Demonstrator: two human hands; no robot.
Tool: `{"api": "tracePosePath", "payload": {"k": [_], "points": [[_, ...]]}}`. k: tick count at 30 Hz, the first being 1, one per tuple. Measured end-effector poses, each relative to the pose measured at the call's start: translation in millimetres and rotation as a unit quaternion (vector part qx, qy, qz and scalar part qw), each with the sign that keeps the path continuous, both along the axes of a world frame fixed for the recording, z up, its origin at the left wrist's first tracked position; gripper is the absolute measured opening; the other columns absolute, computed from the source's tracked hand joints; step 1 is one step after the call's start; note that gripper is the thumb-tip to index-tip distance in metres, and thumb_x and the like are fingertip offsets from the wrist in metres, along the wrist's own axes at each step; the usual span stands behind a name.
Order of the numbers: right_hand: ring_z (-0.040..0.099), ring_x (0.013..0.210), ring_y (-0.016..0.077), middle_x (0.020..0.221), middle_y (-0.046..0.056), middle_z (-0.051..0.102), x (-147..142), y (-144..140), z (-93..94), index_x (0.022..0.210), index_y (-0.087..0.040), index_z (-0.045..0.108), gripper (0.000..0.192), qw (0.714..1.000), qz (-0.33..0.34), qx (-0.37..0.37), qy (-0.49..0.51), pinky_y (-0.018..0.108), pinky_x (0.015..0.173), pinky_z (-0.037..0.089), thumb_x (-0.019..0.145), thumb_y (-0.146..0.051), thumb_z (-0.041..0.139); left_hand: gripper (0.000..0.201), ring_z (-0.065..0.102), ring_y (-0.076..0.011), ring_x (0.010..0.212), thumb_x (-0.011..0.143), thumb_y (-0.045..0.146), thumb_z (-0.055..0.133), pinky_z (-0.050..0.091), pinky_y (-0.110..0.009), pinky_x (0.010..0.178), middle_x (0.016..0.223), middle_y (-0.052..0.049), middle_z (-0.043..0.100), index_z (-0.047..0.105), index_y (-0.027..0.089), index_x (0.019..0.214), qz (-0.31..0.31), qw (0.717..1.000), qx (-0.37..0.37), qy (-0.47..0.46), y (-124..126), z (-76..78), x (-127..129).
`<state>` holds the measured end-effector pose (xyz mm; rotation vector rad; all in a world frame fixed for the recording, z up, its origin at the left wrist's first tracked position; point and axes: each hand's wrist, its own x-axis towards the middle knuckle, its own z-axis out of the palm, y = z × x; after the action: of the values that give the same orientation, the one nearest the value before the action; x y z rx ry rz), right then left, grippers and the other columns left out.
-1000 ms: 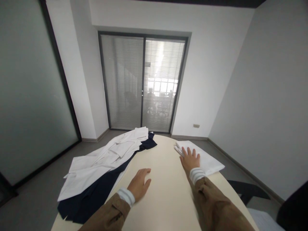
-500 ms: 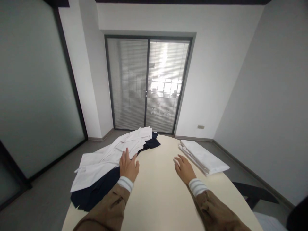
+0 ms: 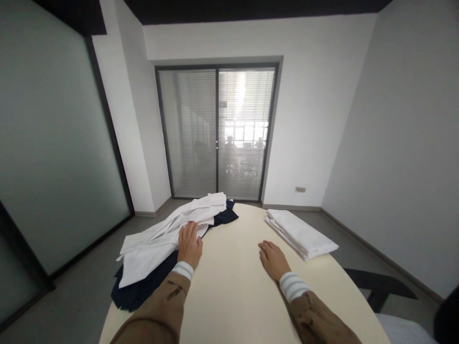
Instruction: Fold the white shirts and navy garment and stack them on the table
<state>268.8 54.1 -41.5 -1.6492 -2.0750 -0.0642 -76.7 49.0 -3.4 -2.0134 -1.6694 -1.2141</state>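
My left hand (image 3: 189, 242) lies flat, fingers spread, on the edge of a loose white garment (image 3: 161, 239) heaped over a dark navy cloth (image 3: 143, 284) at the left side of the cream table (image 3: 236, 291). My right hand (image 3: 273, 259) rests on the bare tabletop with fingers loosely curled and holds nothing. A neatly folded white stack (image 3: 301, 232) sits at the table's right edge, a short way beyond my right hand. Both arms wear brown sleeves with striped white cuffs.
A dark chair (image 3: 380, 289) stands off the table's right side. Glass doors with blinds (image 3: 217, 134) close the far wall, and a frosted glass partition (image 3: 53, 157) runs along the left. Grey floor surrounds the table.
My left hand moved from the bare tabletop up onto the white garment. My right hand left the folded stack and came back to the table's middle.
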Motion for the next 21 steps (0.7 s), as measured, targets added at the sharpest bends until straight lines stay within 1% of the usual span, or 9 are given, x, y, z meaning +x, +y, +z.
{"api": "tracePosePath", "payload": {"k": [5,7,10,12,14,15,17,19,21], "points": [[0.057,0.119,0.0266,0.126,0.014,0.064,-4,-4,7.2,0.130,-0.014,0.058,0.046,1.000,0.013,-0.001,0.024,0.043,0.106,0.041,0.088,-0.023,0.043,0.052,0.041,-0.0297,0.135,0.085,0.008,0.041,0.021,-0.053,0.119,0.137,-0.012,0.056,0.054,0.017,0.135,-0.187,0.978,-0.001,0.095,-24,14.2,23],[0.057,0.119,0.0270,0.128,0.014,0.063,-9,-9,12.1,0.145,-0.014,0.043,0.059,0.998,0.029,0.001,0.051,0.044,0.105,0.041,0.087,-0.027,0.047,0.054,0.041,-0.0290,0.133,0.083,0.006,0.044,0.024,-0.052,0.119,0.136,-0.011,0.057,0.054,0.018,0.135,-0.259,0.954,-0.027,0.147,-38,18.1,39],[0.059,0.117,0.0262,0.133,0.014,0.060,-20,-17,19.7,0.156,-0.016,0.020,0.080,0.991,0.103,-0.003,0.090,0.043,0.102,0.044,0.085,-0.033,0.054,0.050,0.047,-0.0265,0.127,0.084,0.004,0.045,0.033,-0.047,0.114,0.129,-0.009,0.061,0.057,0.021,0.131,-0.362,0.907,-0.078,0.202,-59,21.1,63],[0.058,0.118,0.0262,0.134,0.013,0.060,-29,-22,23.6,0.150,-0.020,0.037,0.067,0.984,0.151,-0.012,0.097,0.043,0.103,0.043,0.087,-0.034,0.054,0.044,0.052,-0.0255,0.120,0.088,0.007,0.044,0.040,-0.044,0.108,0.121,-0.009,0.065,0.059,0.022,0.128,-0.397,0.888,-0.103,0.210,-69,21.9,75],[0.059,0.117,0.0266,0.128,0.012,0.065,-35,-24,26.1,0.128,-0.022,0.062,0.041,0.979,0.166,-0.024,0.112,0.043,0.103,0.043,0.090,-0.033,0.049,0.043,0.055,-0.0259,0.117,0.090,0.009,0.044,0.042,-0.045,0.105,0.117,-0.010,0.067,0.058,0.022,0.129,-0.400,0.885,-0.114,0.207,-76,23.1,81],[0.060,0.115,0.0266,0.123,0.011,0.067,-37,-25,26.8,0.117,-0.022,0.068,0.035,0.978,0.159,-0.028,0.134,0.042,0.102,0.044,0.092,-0.034,0.046,0.045,0.055,-0.0265,0.118,0.090,0.009,0.044,0.039,-0.047,0.107,0.119,-0.010,0.066,0.057,0.023,0.131,-0.390,0.891,-0.114,0.201,-77,23.8,82],[0.063,0.108,0.0263,0.115,0.011,0.070,-39,-25,27.8,0.109,-0.021,0.069,0.034,0.969,0.134,-0.026,0.206,0.041,0.098,0.046,0.094,-0.037,0.042,0.051,0.048,-0.0294,0.129,0.088,0.010,0.046,0.028,-0.054,0.114,0.131,-0.009,0.062,0.054,0.027,0.136,-0.334,0.922,-0.102,0.165,-78,24.1,81],[0.065,0.100,0.0257,0.109,0.011,0.071,-40,-23,28.1,0.114,-0.020,0.065,0.038,0.950,0.105,-0.021,0.293,0.040,0.093,0.048,0.096,-0.043,0.039,0.057,0.032,-0.0356,0.141,0.087,0.017,0.052,0.014,-0.061,0.117,0.146,-0.009,0.050,0.048,0.028,0.142,-0.234,0.963,-0.087,0.098,-76,21.3,77],[0.065,0.096,0.0252,0.107,0.011,0.071,-40,-21,27.4,0.117,-0.020,0.061,0.043,0.925,0.073,-0.016,0.372,0.039,0.090,0.048,0.096,-0.049,0.037,0.064,0.024,-0.0427,0.144,0.085,0.028,0.059,0.015,-0.066,0.115,0.154,-0.012,0.039,0.043,0.025,0.147,-0.142,0.983,-0.106,0.039,-74,15.0,75]]}}
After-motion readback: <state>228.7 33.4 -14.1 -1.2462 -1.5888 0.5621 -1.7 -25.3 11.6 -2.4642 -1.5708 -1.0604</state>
